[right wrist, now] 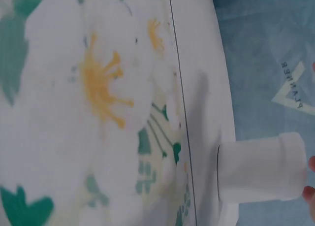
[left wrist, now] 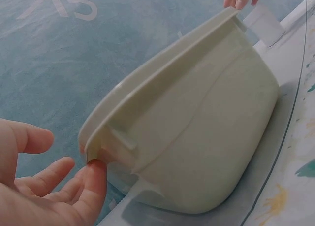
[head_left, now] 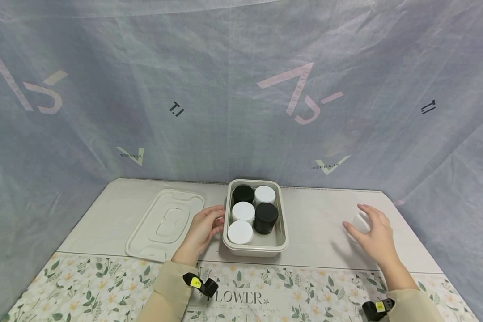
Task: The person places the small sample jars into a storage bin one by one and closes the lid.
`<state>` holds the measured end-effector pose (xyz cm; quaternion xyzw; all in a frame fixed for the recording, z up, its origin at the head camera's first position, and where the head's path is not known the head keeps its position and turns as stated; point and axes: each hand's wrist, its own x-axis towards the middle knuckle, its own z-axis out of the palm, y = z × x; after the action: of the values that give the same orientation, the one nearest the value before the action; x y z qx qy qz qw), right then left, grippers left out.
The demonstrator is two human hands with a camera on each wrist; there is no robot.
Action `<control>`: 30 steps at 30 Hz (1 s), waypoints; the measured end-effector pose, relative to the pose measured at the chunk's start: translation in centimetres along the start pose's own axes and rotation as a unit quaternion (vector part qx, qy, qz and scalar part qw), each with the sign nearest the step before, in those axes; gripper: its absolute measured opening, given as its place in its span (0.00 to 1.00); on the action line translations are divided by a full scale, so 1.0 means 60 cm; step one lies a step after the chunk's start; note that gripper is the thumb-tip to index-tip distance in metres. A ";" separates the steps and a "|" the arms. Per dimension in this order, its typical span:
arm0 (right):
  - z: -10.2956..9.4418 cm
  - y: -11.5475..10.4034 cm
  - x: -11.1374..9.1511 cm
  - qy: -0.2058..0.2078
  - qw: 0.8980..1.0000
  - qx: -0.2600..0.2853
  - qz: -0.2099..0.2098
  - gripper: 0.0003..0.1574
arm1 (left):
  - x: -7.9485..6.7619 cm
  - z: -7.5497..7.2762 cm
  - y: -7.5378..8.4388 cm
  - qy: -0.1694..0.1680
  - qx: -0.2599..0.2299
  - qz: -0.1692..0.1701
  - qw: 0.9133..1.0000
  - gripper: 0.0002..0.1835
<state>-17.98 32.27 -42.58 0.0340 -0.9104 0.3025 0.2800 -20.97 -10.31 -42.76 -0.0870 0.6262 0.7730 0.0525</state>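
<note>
A cream plastic box (head_left: 282, 223) holds several round jars with white or black lids, among them a white jar (head_left: 240, 232) at the front left and a black jar (head_left: 266, 217) at right. My left hand (head_left: 203, 228) is at the box's left side, fingers loosely bent; one fingertip touches below the rim in the left wrist view. My right hand (head_left: 376, 235) is spread around a separate white jar (head_left: 361, 226), thumb and fingers apart. That white jar (right wrist: 263, 169) stands upright on the table, with fingertips (right wrist: 309, 192) beside its lid; whether they touch is unclear.
A cream lid (head_left: 165, 223) lies flat left of the box. A flower-print cloth (head_left: 241, 286) covers the table's front, and a grey-blue curtain (head_left: 225, 112) hangs behind and at both sides.
</note>
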 end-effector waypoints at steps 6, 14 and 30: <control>-0.003 0.012 -0.002 -0.012 0.999 -0.002 0.045 0.46 | 0.000 0.000 0.000 -0.001 0.003 0.000 1.000 0.19; -0.004 0.020 -0.004 -0.033 0.992 0.022 0.120 0.54 | 0.001 0.000 -0.001 0.000 0.003 0.001 1.000 0.19; 0.003 0.035 -0.005 -0.042 0.969 0.024 0.241 0.51 | 0.002 0.000 -0.003 -0.002 0.005 -0.001 1.000 0.19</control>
<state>-18.30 33.82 -43.98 -0.1668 -0.8952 0.3812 0.1597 -21.04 -10.28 -42.96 -0.0862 0.6296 0.7701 0.0548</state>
